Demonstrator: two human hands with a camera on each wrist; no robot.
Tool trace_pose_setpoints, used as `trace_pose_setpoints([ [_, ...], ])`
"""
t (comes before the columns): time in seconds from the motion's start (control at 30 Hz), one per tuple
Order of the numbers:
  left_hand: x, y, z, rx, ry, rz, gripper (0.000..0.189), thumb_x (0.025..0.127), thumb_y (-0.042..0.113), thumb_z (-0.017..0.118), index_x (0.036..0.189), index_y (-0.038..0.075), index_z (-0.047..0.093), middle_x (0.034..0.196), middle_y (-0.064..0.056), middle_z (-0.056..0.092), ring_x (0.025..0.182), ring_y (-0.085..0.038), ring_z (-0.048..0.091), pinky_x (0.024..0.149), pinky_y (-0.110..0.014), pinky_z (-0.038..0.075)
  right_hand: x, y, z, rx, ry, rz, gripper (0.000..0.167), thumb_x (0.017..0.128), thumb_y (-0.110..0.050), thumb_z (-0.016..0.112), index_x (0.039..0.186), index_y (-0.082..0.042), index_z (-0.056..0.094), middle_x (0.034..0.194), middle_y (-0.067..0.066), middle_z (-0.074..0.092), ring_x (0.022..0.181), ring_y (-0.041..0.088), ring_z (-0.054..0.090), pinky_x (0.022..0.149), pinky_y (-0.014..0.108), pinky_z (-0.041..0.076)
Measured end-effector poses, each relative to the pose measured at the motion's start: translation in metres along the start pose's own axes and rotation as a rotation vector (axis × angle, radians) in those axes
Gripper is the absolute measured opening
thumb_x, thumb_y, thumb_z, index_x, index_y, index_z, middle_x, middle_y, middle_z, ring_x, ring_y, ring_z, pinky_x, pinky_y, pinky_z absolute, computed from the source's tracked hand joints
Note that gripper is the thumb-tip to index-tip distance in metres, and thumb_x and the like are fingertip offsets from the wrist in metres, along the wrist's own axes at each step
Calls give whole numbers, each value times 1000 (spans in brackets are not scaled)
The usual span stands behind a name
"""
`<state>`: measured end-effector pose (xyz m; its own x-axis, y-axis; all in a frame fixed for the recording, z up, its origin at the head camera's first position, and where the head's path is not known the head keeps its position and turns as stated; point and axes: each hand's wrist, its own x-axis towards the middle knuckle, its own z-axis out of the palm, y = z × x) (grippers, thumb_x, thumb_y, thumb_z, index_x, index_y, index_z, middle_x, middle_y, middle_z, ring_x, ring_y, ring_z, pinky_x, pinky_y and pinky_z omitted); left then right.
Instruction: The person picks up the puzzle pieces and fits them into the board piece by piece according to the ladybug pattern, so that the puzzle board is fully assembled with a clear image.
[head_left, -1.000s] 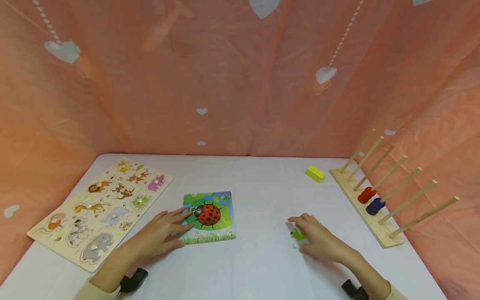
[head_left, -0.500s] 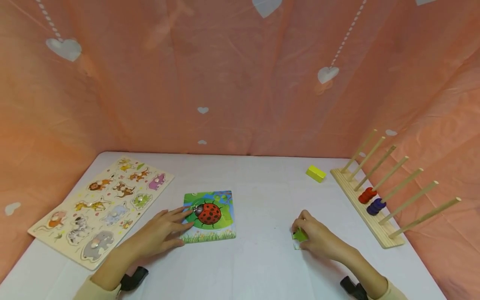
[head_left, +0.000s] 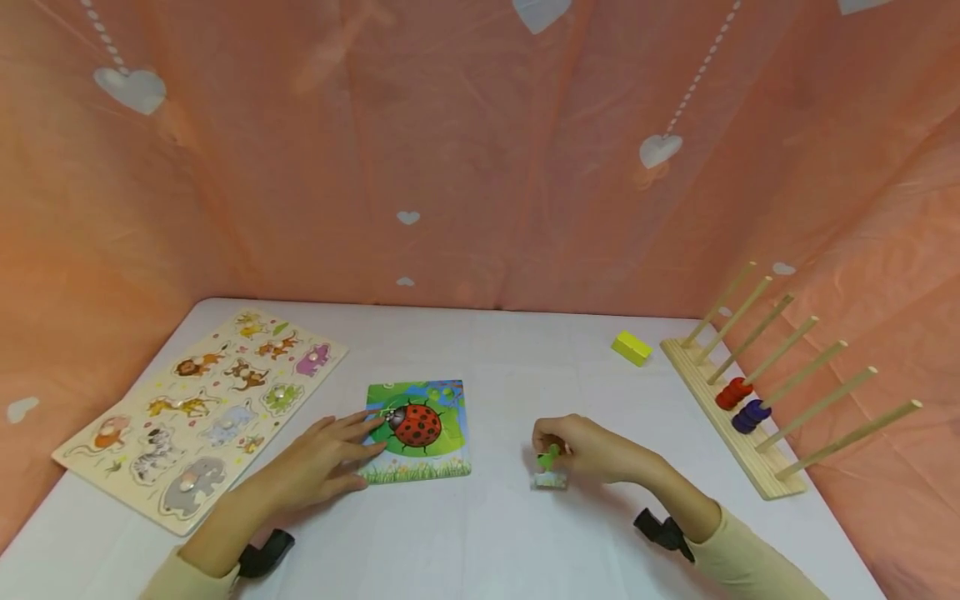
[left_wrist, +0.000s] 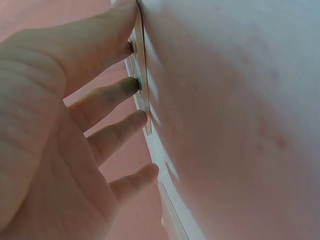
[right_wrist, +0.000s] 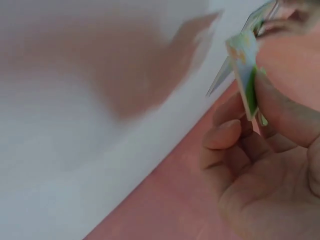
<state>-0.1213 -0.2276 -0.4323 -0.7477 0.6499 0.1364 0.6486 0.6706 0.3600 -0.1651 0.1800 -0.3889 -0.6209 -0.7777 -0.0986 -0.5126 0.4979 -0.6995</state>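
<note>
A square ladybug puzzle [head_left: 442, 450] lies flat near the middle of the table. My left hand [head_left: 315, 467] rests at its left side, fingers spread and fairly straight over its edge. In the left wrist view the fingertips touch the puzzle's thin board [left_wrist: 144, 75]. To the right of the puzzle, apart from it, my right hand [head_left: 600, 450] pinches a small flat jigsaw piece [head_left: 551, 480] between thumb and fingers. The right wrist view shows the piece [right_wrist: 243, 65] held above the table, pale blue and green on its face. The fingers partly hide it.
A wooden animal peg puzzle [head_left: 258, 406] lies at the left. Toward the right stands a wooden rack [head_left: 783, 479] of upright pegs, with red rings [head_left: 733, 393] and dark blue rings [head_left: 752, 415]. A yellow block [head_left: 632, 347] sits at the back right. Orange curtains [head_left: 480, 150] enclose the table.
My right hand has closed on the jigsaw piece and carried it left from near the rack toward the ladybug puzzle. My left hand has stayed on the puzzle.
</note>
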Motion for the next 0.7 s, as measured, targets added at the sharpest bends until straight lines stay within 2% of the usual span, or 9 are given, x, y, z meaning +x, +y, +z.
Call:
trace_pose_setpoints([
  [0.1, -1, 0, 1, -2, 2, 5, 49, 85, 29, 78, 126, 5, 69, 145, -22, 51, 135, -48, 41, 99, -73, 34, 26, -9, 7, 3, -25, -36, 24, 85, 11, 68, 91, -10, 59, 82, -7, 57, 75, 4, 50, 66, 22, 47],
  [0.27, -2, 0, 0, 10, 26, 27, 48, 84, 29, 79, 125, 5, 70, 143, -23, 52, 133, -49, 43, 98, -73, 35, 69, -21, 17, -58, 8, -83, 23, 84, 10, 69, 93, -9, 60, 82, -5, 60, 73, 5, 51, 66, 23, 47],
  [0.4, -1, 0, -1, 3, 15, 19, 48, 86, 30, 77, 126, 6, 69, 144, -22, 51, 134, -48, 42, 99, -73, 34, 95, -27, 24, -96, 14, -77, 23, 84, 9, 69, 95, -10, 62, 84, -2, 63, 75, 8, 53, 67, 23, 47],
  [0.53, 0, 0, -1, -4, -2, 7, 48, 86, 31, 77, 127, 7, 69, 146, -22, 50, 135, -49, 41, 100, -73, 33, 109, -32, 32, -122, -14, -67, 23, 85, 9, 71, 97, -9, 63, 87, -2, 63, 77, 10, 53, 68, 23, 46],
  [0.7, 0, 0, -2, -6, -7, -3, 48, 86, 30, 77, 127, 7, 68, 146, -22, 49, 135, -49, 40, 100, -73, 33, 115, -39, 41, -190, -11, -64, 23, 85, 7, 72, 99, -9, 63, 85, -2, 62, 75, 11, 53, 65, 24, 45],
])
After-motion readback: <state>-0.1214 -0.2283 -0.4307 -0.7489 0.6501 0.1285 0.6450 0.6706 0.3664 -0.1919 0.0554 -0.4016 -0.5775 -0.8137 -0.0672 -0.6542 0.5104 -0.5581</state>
